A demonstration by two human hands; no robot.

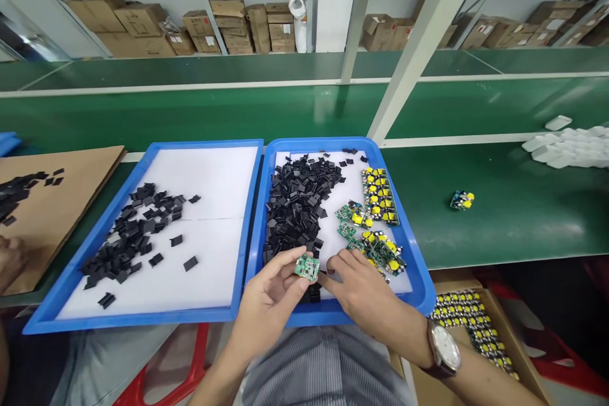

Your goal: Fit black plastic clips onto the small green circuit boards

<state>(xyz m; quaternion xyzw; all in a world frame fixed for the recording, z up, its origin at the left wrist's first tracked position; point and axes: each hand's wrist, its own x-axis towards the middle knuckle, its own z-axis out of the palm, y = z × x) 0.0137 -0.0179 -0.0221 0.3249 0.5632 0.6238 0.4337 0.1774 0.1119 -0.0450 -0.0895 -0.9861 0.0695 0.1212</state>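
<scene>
Green circuit board (pixel 307 268) pinched in your left hand (pixel 267 295), lower centre; your right hand (pixel 359 284) curls beside it, hold unclear. Carton labels (pixel 287 29), top centre, too small to read.

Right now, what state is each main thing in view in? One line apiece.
Left hand: pinching a circuit board
Circuit board: raised, green side toward the camera
Right hand: close to the board, whether it grips anything unclear
Wristwatch: fastened on the right wrist
Right blue tray: partly covered by heaped black pieces
Left blue tray: loose black pieces scattered inside
Lone board: lying on the green table
Carton: open, yellow-topped boards in rows
</scene>
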